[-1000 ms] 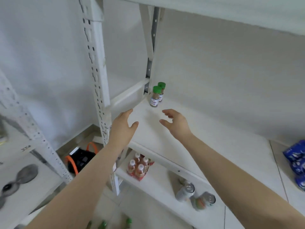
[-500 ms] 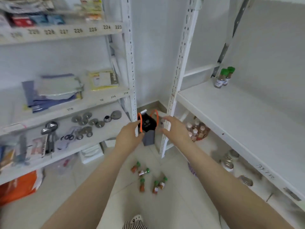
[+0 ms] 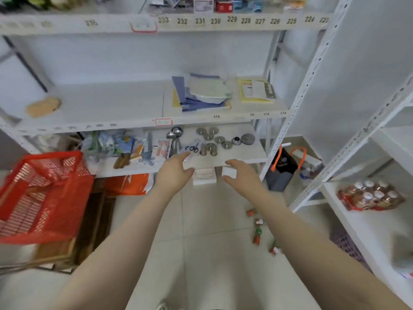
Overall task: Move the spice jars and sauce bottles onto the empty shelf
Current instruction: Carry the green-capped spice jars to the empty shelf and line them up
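Several small bottles (image 3: pixel 259 229) lay scattered on the floor tiles (image 3: pixel 214 253), right of the arms | left hand (image 3: pixel 174 173) and right hand (image 3: pixel 243 175) both spread open, holding nothing | bottles looked light, probably slick — I'd pinch each around the body, below the cap

The pale tiled floor (image 3: pixel 207 231) carries several small red-and-orange bottles with green caps (image 3: pixel 259 231) scattered at right (some hidden behind a forearm), a dark bag with orange handles (image 3: pixel 282 170) farther right, and a red plastic mesh basket (image 3: pixel 42 195) at left. The white metal shelf (image 3: pixel 223 161) beyond holds round metal discs (image 3: pixel 212 138) and steel spoons (image 3: pixel 174 135).
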### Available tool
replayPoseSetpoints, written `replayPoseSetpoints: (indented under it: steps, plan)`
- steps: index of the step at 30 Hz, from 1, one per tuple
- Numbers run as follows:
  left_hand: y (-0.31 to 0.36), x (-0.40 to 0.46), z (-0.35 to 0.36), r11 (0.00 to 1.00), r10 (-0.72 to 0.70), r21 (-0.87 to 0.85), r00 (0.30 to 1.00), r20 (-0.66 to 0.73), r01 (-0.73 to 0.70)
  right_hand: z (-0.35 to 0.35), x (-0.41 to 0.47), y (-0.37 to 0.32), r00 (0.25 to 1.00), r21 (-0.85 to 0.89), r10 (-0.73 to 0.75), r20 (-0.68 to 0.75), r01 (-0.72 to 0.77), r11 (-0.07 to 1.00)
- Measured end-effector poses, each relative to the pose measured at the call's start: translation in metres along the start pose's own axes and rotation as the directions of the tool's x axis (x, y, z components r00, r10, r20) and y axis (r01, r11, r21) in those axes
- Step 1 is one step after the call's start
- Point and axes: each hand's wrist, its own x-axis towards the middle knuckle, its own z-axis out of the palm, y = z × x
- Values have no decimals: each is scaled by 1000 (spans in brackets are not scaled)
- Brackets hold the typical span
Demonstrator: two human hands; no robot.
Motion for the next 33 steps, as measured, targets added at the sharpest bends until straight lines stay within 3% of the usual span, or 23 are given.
replayPoseSetpoints:
  steps: [6, 12, 26, 33]
  plan:
    - [-120, 0, -87, 995, -90, 42, 996, -25, 91, 88, 37, -107, 994, -22, -78, 81, 80, 997]
    - [-179, 23, -141, 990, -138, 16, 989, -54, 139, 125, 79, -183, 980, -57, -163, 116, 171, 984]
    - [-208, 153, -244, 990, -141, -17, 947, -290, 142, 117, 249, -296, 924, 8, -376, 66, 376, 926]
    - [-193, 226, -304, 989, -42, -148, 888, -457, -29, 61, 313, -354, 880, 97, -462, -110, 472, 876]
